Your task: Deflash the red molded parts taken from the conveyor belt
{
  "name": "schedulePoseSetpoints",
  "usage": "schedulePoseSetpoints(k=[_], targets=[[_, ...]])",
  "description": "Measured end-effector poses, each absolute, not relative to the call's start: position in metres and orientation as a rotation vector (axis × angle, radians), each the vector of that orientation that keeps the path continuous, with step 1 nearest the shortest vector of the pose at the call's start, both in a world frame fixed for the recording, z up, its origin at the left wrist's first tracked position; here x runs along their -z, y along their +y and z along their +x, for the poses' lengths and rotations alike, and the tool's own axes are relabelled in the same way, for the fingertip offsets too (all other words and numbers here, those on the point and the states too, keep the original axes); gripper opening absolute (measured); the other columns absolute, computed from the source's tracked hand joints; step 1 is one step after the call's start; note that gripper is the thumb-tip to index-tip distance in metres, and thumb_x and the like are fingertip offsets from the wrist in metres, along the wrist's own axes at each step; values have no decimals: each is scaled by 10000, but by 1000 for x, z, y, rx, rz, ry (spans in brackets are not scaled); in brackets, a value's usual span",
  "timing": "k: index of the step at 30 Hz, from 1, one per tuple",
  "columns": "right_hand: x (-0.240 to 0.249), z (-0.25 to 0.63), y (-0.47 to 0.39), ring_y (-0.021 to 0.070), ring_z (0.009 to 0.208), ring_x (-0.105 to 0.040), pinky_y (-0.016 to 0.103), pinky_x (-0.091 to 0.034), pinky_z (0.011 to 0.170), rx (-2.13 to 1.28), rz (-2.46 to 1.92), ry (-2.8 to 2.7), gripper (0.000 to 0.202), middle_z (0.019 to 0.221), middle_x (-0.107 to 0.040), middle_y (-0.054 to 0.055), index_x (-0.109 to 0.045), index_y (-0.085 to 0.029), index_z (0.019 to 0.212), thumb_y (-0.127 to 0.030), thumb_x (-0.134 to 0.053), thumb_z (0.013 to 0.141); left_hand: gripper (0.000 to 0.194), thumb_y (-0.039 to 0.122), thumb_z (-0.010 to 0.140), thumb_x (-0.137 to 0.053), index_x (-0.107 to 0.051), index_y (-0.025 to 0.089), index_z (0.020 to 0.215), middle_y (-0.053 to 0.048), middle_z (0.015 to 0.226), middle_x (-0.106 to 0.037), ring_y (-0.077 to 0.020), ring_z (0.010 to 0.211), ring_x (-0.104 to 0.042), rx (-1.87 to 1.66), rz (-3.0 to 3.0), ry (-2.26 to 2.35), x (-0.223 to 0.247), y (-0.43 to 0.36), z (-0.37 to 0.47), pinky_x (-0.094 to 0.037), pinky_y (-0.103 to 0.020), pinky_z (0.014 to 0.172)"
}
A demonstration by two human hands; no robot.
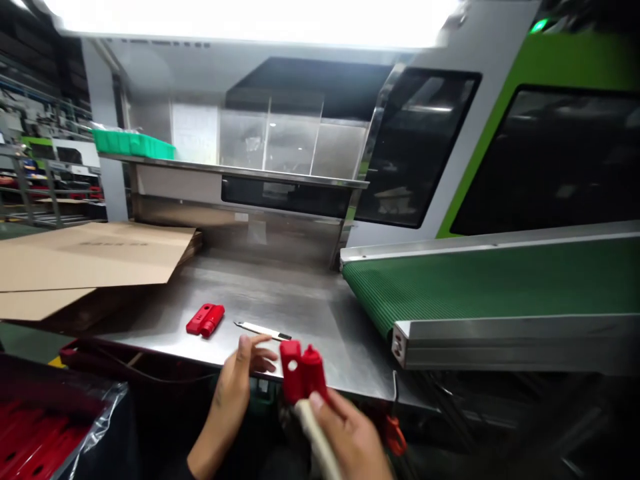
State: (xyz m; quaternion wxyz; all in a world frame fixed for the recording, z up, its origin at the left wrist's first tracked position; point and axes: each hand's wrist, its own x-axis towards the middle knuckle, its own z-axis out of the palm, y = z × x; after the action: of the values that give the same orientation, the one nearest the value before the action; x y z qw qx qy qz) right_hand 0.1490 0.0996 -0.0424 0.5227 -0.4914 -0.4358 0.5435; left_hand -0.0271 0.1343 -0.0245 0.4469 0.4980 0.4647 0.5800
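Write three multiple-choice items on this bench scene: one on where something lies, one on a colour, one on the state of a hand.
1. Where does the loose red part lie?
A. On the steel table
B. On the green conveyor belt
C. On the cardboard sheet

2. What colour is the tray on the shelf at upper left?
A. Red
B. Green
C. Blue

3. What is the right hand doing?
A. Resting flat on the table
B. Gripping a red part and a whitish handle
C. Holding the knife

Answers: 1 A, it sits on bare steel beside the knife. 2 B, the tray is bright green. 3 B, its fingers close around both, while the left hand is beside them with fingers loose.
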Motion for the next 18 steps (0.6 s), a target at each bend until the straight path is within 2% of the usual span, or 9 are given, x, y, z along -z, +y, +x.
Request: schedulePoseSetpoints(k=[2, 4, 6, 8, 10, 12, 14, 16, 18], targets=[[9, 172, 132, 166, 800, -657, 252, -490, 727, -1148, -1300, -1214, 575, 949, -722, 90, -625, -99, 1132, -558, -644, 786, 595, 614, 918, -325, -580, 151, 1191, -131, 1097, -667, -276, 1027, -606, -1569, 1335, 1329, 18, 154, -53, -433, -403, 956], [-11, 187, 164, 101, 647, -593, 219, -436, 609, -1092, -1396, -1287, 441, 770, -695, 30, -680, -108, 944, -525, -620, 816, 520, 559, 894, -447, -565, 173, 1221, -147, 1284, -573, -320, 1271, -427, -1629, 1421, 1584, 18, 173, -82, -239, -482, 1106], [-16, 192, 189, 63, 467, -472, 214, -336, 464, -1135, -1539, -1320, 412, 545, -567, -33, -649, -117, 769, -514, -577, 852, 523, 511, 837, -568, -568, 154, 1220, -174, 1364, -497, -376, 1384, -227, -1565, 1494, 1800, 23, 190, -107, -34, -599, 1120], [-13, 192, 206, 50, 388, -377, 204, -267, 402, -1195, -1690, -1350, 440, 478, -470, -71, -597, -134, 713, -528, -516, 890, 532, 453, 765, -673, -585, 143, 1188, -173, 1334, -516, -396, 1377, -226, -1446, 1575, 1919, 32, 204, -123, -12, -643, 1096], [-9, 191, 214, 55, 415, -411, 204, -343, 428, -1204, -1784, -1385, 449, 516, -487, -67, -582, -143, 724, -539, -481, 910, 526, 399, 755, -685, -573, 146, 1203, -161, 1284, -555, -388, 1340, -302, -1354, 1650, 1958, 39, 210, -133, -75, -642, 1089], [-10, 193, 214, 87, 536, -529, 257, -476, 566, -1134, -1837, -1419, 404, 606, -558, -37, -596, -137, 751, -506, -522, 899, 546, 384, 796, -630, -513, 163, 1281, -166, 1290, -559, -390, 1311, -351, -1320, 1703, 1936, 41, 207, -138, -139, -635, 1078], [-18, 198, 204, 170, 845, -632, 375, -513, 821, -989, -1847, -1442, 310, 873, -662, 42, -625, -117, 894, -425, -597, 868, 634, 406, 802, -618, -417, 194, 1365, -162, 1330, -543, -371, 1271, -423, -1324, 1750, 1834, 38, 191, -138, -251, -576, 1068], [-30, 198, 180, 242, 1182, -534, 434, -392, 1034, -855, -1767, -1480, 440, 1256, -585, 131, -564, -104, 1180, -400, -610, 858, 760, 429, 763, -675, -333, 249, 1418, -125, 1385, -513, -316, 1229, -498, -1328, 1808, 1654, 31, 162, -131, -359, -462, 1050], [-39, 191, 146, 234, 1325, -412, 384, -295, 1110, -852, -1592, -1585, 603, 1449, -438, 131, -437, -153, 1369, -477, -560, 875, 812, 418, 718, -741, -345, 334, 1422, -68, 1454, -460, -292, 1270, -482, -1302, 1852, 1428, 23, 122, -119, -348, -423, 1089]])
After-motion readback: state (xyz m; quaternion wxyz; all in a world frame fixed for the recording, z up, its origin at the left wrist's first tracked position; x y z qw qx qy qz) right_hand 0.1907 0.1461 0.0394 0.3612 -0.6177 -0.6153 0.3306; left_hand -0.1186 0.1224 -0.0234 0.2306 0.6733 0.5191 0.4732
